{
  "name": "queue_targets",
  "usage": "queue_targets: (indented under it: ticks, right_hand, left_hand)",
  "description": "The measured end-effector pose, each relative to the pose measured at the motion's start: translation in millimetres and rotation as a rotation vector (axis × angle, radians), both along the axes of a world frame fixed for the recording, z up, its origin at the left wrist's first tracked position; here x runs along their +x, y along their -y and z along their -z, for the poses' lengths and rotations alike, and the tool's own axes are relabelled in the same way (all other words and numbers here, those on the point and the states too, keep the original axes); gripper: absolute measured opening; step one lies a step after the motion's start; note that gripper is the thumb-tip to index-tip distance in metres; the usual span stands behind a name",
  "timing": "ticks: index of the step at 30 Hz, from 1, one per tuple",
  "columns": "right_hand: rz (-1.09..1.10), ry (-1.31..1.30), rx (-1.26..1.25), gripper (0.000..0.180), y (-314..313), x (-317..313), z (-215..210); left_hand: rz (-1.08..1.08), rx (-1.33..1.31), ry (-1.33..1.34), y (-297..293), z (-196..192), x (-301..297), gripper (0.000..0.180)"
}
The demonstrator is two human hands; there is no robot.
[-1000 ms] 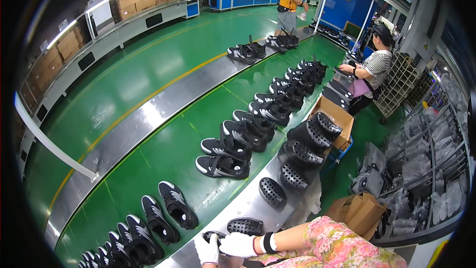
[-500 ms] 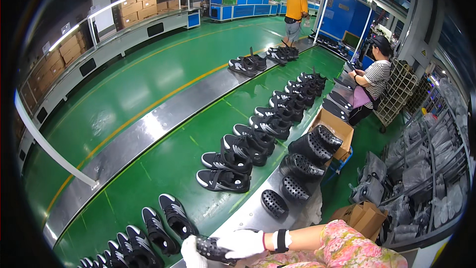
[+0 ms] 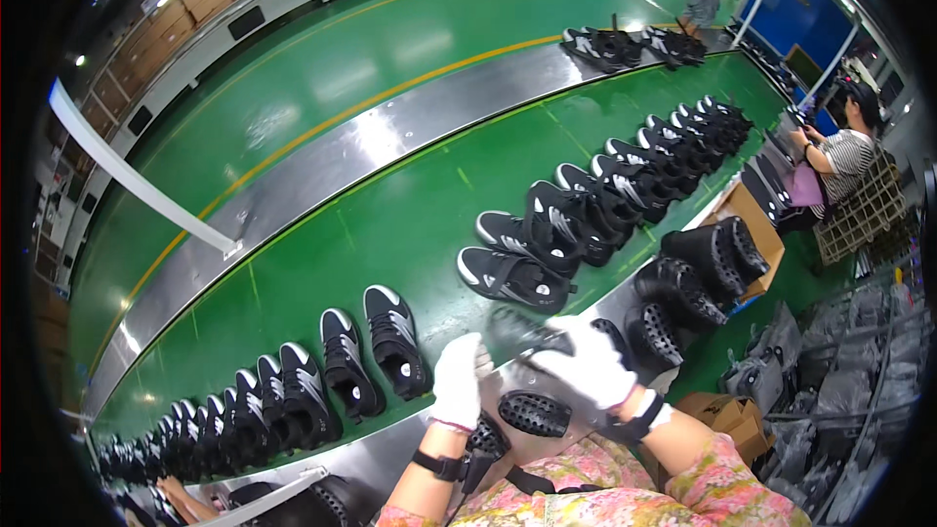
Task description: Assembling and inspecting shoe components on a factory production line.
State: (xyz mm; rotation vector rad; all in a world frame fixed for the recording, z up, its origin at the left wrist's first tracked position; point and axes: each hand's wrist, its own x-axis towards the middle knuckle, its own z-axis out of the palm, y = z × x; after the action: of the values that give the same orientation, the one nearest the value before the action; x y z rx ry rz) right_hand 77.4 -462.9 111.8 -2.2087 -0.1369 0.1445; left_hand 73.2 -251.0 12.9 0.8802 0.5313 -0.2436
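My right hand [image 3: 590, 366], in a white glove, grips a black perforated shoe form [image 3: 519, 332], blurred by motion, over the belt's near edge. My left hand [image 3: 459, 379], also gloved, is raised just left of it; its fingers are loosely bent and nothing shows in them. A second perforated form [image 3: 534, 414] lies on the metal ledge [image 3: 517, 376] between my forearms. Another one [image 3: 486, 437] is partly hidden beside my left wrist. Beyond my hands, a black shoe [image 3: 512, 278] with a white-grey toe stands at the front of a row.
Several shoes [image 3: 395, 337] line the green belt [image 3: 390, 224] to the left. More perforated forms [image 3: 656, 337] stand right, by a cardboard box [image 3: 761, 224]. A person in a striped shirt [image 3: 844, 156] works at far right. Another worker's forearm [image 3: 185, 500] shows lower left.
The view has swung left and down. My hands, formerly together on the perforated form, are now apart; my right hand carries it forward over the belt edge.
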Motion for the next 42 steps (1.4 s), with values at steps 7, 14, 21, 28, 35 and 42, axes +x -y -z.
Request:
queue_targets:
  ticks: [7, 14, 21, 28, 35, 42]
  right_hand:
    - [0.481, 0.008, -0.18, 0.054, 75.4, 21.3, 21.0]
    - [0.219, -0.008, -0.401, 0.048, 76.2, 46.0, 38.2]
    - [-0.01, -0.379, -0.213, 0.06, 45.4, 45.5, 40.9]
    - [-0.197, -0.331, -0.215, 0.054, 15.1, 60.7, -6.7]
    - [-0.324, -0.243, -0.13, 0.054, -13.9, 73.9, -22.3]
    - [-0.459, -0.084, -0.221, 0.051, -51.8, 63.2, 46.7]
  left_hand:
    - [0.49, 1.003, 0.583, 79.4, -11.0, 47.7, 0.034]
    - [0.356, 1.575, 0.404, 100.4, 0.8, 88.2, 0.057]
    - [0.515, 1.922, 0.452, 55.9, 36.4, 105.9, 0.032]
    - [0.529, 1.987, 0.404, -5.1, 21.8, 83.6, 0.026]
    - [0.463, 1.99, 0.439, -33.9, 24.7, 64.9, 0.023]
    - [0.242, 1.929, 0.64, -39.3, 25.3, 53.9, 0.02]
